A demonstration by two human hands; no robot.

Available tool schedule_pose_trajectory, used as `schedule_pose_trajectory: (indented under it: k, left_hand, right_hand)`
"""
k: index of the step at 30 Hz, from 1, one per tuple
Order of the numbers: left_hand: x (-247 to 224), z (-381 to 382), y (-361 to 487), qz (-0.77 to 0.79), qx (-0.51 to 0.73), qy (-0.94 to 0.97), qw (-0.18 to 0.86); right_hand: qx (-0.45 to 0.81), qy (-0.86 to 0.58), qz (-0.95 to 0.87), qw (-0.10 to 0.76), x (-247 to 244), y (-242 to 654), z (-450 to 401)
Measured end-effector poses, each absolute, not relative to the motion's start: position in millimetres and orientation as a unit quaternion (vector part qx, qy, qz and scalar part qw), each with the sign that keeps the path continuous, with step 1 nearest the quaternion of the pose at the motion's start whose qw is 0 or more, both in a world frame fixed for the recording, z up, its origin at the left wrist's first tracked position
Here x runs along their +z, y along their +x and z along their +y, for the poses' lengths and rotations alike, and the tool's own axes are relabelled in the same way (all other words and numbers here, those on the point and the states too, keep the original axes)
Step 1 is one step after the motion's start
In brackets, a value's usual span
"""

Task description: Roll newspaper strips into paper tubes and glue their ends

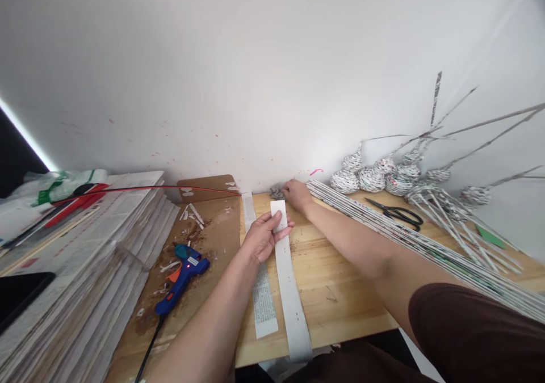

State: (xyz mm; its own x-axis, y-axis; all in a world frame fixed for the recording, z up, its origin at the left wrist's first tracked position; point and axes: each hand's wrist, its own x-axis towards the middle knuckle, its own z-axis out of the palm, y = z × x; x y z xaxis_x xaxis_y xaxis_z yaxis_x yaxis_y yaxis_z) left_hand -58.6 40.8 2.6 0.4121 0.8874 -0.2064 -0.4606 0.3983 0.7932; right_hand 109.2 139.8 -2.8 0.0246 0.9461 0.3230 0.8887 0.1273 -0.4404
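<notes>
My left hand (266, 234) pinches a long white paper strip (290, 292) near its upper end, thumb on top. The strip runs down toward me and hangs over the table's front edge. Beside it, on the left, a printed newspaper strip (264, 309) lies flat, partly covered by my left hand and forearm. My right hand (297, 193) reaches to the back of the table by the wall. Its fingers are closed at a crumpled grey lump (277, 192), which looks like a rag or wad; the fingertips are partly hidden.
A blue glue gun (181, 278) lies on stained brown cardboard (225, 224), left. Farther left stands a tall stack of newspapers (128, 258). To the right are rolled paper sticks (383, 230), black scissors (395, 213) and several woven paper gourds (344, 181) with long protruding sticks.
</notes>
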Motion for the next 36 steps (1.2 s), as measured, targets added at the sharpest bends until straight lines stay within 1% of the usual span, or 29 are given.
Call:
schedule_pose_trajectory:
  k: [3,5,7,10,13,15,17,22,28,30,34,36]
  left_hand:
    - [4.6,38.7,-56.9,0.329,0.446,0.334,0.762]
    - [5.8,37.6,-56.2,0.333,0.455,0.327,0.758]
    - [6.0,36.7,-55.4,0.334,0.459,0.324,0.757]
    - [4.1,35.0,-53.0,0.328,0.453,0.331,0.760]
    - [2.0,31.5,-49.4,0.327,0.445,0.342,0.761]
    - [1.6,28.1,-46.7,0.330,0.438,0.357,0.756]
    - [1.7,24.5,-44.3,0.334,0.435,0.370,0.749]
    - [1.8,18.2,-40.4,0.331,0.434,0.391,0.741]
    - [3.1,15.6,-40.3,0.348,0.400,0.429,0.731]
    - [3.8,15.5,-41.2,0.355,0.398,0.437,0.724]
    - [5.8,15.3,-42.7,0.363,0.400,0.443,0.716]
    - [7.1,14.8,-42.8,0.373,0.398,0.440,0.713]
  right_hand:
    - [0.055,-0.667,-0.671,0.319,-0.1,110.7,129.2]
    - [0.098,-0.657,-0.657,0.358,3.9,113.1,115.3]
    - [0.176,-0.629,-0.652,0.386,8.7,115.3,97.1]
    - [0.276,-0.583,-0.662,0.382,13.7,116.6,66.6]
    - [0.472,-0.468,-0.629,0.403,14.2,117.6,40.5]
    - [0.552,-0.407,-0.595,0.419,13.2,119.4,29.3]
    - [0.550,-0.398,-0.599,0.424,12.2,121.7,23.2]
    - [0.477,-0.399,-0.646,0.442,10.6,123.4,18.3]
    - [0.375,-0.431,-0.679,0.461,10.1,121.9,12.8]
    - [0.412,-0.418,-0.678,0.442,11.0,125.2,12.9]
    - [0.557,-0.371,-0.646,0.367,11.2,135.5,15.9]
    - [0.577,-0.364,-0.639,0.356,10.2,138.3,16.8]
